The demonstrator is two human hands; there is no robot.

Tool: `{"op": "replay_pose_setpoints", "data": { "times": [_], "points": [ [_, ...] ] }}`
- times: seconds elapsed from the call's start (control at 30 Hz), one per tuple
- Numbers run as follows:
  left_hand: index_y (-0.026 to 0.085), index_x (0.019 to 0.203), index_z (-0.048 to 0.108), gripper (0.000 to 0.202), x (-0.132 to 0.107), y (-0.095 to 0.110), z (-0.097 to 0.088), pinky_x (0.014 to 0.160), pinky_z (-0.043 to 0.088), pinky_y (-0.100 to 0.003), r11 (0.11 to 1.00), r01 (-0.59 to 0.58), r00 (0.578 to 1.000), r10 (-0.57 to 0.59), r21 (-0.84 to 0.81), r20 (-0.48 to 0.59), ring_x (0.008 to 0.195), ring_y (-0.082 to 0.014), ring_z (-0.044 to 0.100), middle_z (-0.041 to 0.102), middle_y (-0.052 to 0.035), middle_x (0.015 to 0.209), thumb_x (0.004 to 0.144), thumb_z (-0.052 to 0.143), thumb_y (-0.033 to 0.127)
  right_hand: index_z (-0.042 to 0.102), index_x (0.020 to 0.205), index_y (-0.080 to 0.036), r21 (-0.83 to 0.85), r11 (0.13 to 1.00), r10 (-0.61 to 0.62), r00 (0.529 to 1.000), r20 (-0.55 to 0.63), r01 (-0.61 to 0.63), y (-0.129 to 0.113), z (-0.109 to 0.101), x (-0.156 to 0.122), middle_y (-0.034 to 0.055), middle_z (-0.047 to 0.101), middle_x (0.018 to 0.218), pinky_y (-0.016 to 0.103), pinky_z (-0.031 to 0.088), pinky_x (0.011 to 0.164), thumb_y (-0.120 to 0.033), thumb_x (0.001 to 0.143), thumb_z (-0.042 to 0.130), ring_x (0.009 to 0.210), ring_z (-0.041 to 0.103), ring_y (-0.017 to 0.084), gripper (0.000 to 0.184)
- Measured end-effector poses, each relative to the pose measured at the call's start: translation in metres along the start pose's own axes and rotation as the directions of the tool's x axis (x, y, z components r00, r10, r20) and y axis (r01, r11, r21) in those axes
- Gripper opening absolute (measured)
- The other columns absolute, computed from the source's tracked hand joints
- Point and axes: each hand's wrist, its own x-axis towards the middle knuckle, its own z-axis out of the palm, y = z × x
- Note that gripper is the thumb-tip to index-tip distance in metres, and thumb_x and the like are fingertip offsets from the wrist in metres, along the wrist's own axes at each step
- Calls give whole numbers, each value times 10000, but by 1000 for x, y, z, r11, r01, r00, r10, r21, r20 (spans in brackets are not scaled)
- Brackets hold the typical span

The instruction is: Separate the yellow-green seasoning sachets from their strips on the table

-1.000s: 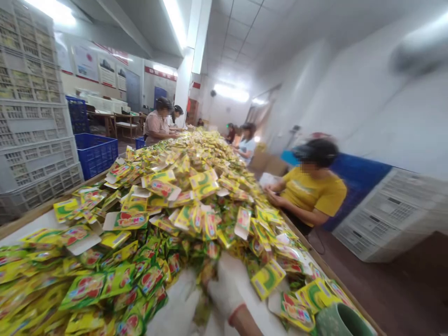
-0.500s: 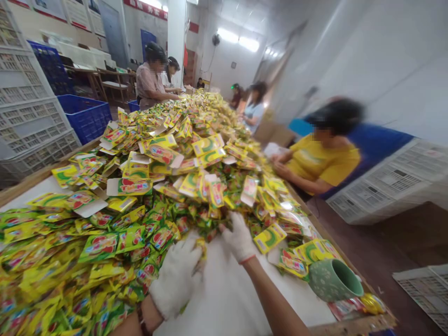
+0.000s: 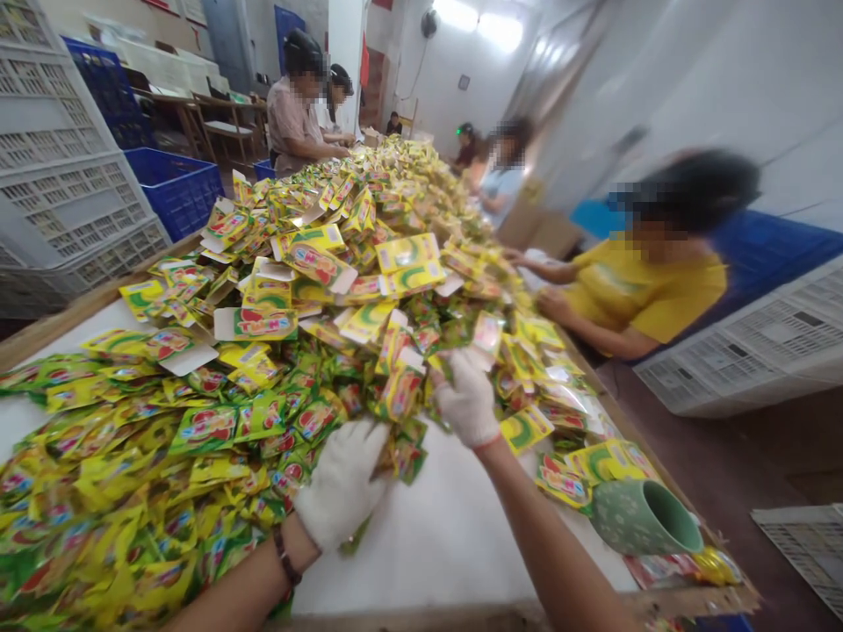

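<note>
A huge heap of yellow and green sachets [image 3: 316, 290] covers a long white table [image 3: 448, 535]. My left hand [image 3: 342, 483], in a white knit glove, rests closed at the heap's near edge with a green packet showing under its fingers. My right hand [image 3: 466, 399], also gloved, reaches into the heap further out, its fingers curled around sachets that hang down from it [image 3: 403, 412].
A green mug [image 3: 642, 520] lies on its side at the table's near right corner. A person in a yellow shirt [image 3: 649, 290] works at the right side; other people sit further along. Grey crates [image 3: 59, 175] and blue crates [image 3: 177, 180] stand at left.
Both gloved hands have come forward from the near edge into the pile. The right hand has risen and now lifts a bunch of sachets. The camera tilted down.
</note>
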Motion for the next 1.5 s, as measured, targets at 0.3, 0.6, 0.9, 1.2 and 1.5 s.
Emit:
{"op": "replay_pose_setpoints", "data": {
  "times": [0.3,0.6,0.9,1.2,1.5],
  "points": [
    [205,871,605,134,7,-14,-9,864,412,-351,995,75,986,-63,-71,154,950,-225,548,634,-61,933,822,484,178,524,1286,-203,-291,957,103,937,333,-2,-12,26,4,148,550,1191,432,381,940,-415,864,518,1086,510,297,472],
    [201,660,478,152,14,-26,-28,600,359,-233,827,275,960,-264,-491,93,654,-137,485,529,35,649,786,481,286,597,836,-191,197,941,245,955,166,-275,-5,-19,-81,42,599,783,300,464,704,-324,862,477,757,574,194,181],
    [196,618,443,260,3,-30,-37,591,339,-218,750,270,938,-346,-603,-10,642,-119,415,430,45,615,823,460,354,564,806,-199,15,923,344,841,416,-385,-26,-2,-101,31,558,812,270,392,658,-248,786,536,742,538,177,59],
    [174,806,547,237,-25,-32,-39,473,330,-187,285,400,863,-436,-871,253,498,-76,393,470,76,578,703,650,360,546,918,-199,1,851,446,723,528,-525,-37,8,-117,37,627,825,272,427,700,-162,736,541,783,593,192,186],
    [182,966,558,359,-32,-7,-13,518,448,-199,41,378,824,-470,-925,316,567,-101,554,618,29,694,682,711,341,610,924,-163,535,427,399,683,612,-729,-56,-6,-118,-23,588,610,205,395,451,-448,773,609,453,503,94,323]
  ]
}}
